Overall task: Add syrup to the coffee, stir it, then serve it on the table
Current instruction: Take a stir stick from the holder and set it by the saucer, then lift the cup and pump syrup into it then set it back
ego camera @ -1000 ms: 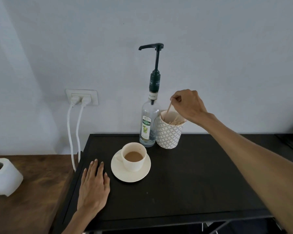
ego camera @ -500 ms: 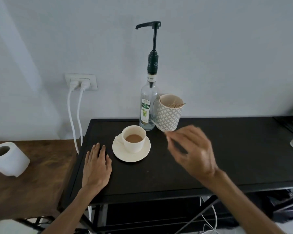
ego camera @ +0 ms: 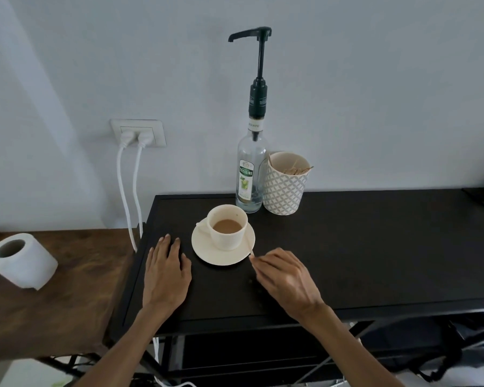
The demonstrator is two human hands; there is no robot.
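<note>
A cream cup (ego camera: 227, 227) of milky coffee stands on a cream saucer (ego camera: 207, 251) on the black table (ego camera: 375, 247). Behind it is a clear syrup bottle (ego camera: 248, 174) with a tall black pump. My right hand (ego camera: 284, 277) lies on the table just right of the saucer and pinches a thin wooden stir stick (ego camera: 249, 248) whose far end rests across the saucer's right rim. My left hand (ego camera: 166, 270) lies flat, palm down, on the table left of the saucer, holding nothing.
A patterned white cup (ego camera: 284, 188) of wooden stir sticks stands right of the bottle. A toilet paper roll (ego camera: 20, 259) sits on a brown wooden table at the left. Two white cables (ego camera: 129, 191) hang from a wall socket beside the black table's left edge.
My right hand took a stir stick out of the patterned cup and brought it down to the saucer's right side. The left hand stayed flat on the table.
</note>
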